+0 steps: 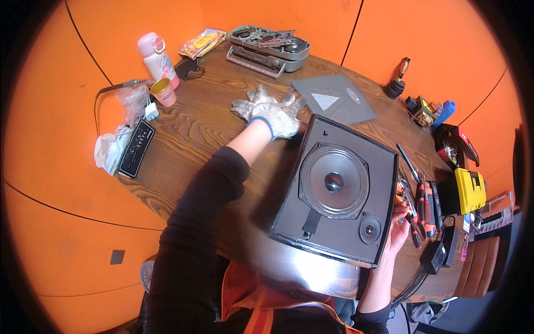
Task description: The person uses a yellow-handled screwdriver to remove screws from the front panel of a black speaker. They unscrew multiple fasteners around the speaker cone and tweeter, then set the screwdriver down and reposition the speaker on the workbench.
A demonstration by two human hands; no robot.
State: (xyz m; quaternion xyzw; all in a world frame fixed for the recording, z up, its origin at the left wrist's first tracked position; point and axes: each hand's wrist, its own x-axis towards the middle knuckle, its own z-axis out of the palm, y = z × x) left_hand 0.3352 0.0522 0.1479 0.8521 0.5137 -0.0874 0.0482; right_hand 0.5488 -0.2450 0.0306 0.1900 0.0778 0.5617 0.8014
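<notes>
A black speaker box (pixel 286 209) lies face up between my hands, a large round cone and a smaller one set in its front. My left hand (pixel 281 119) wears a white knit glove with a blue cuff and reaches to the upper left edge of the speaker; its fingertips cannot be made out. A second, soiled glove (pixel 243 108) seems to lie beside it. Bare, my right hand (pixel 396 232) is closed against the speaker's right side, fingers partly hidden by the box. Beyond the speaker, a grey mesh grille (pixel 353 108) lies flat on the table.
Pliers (pixel 428 206), other hand tools and a yellow case (pixel 470 189) crowd the wooden table's (pixel 192 136) right side. A pink bottle (pixel 161 64), a paper cup (pixel 163 93) and a black power strip (pixel 137 149) stand left. An opened grey device (pixel 270 47) sits at the back.
</notes>
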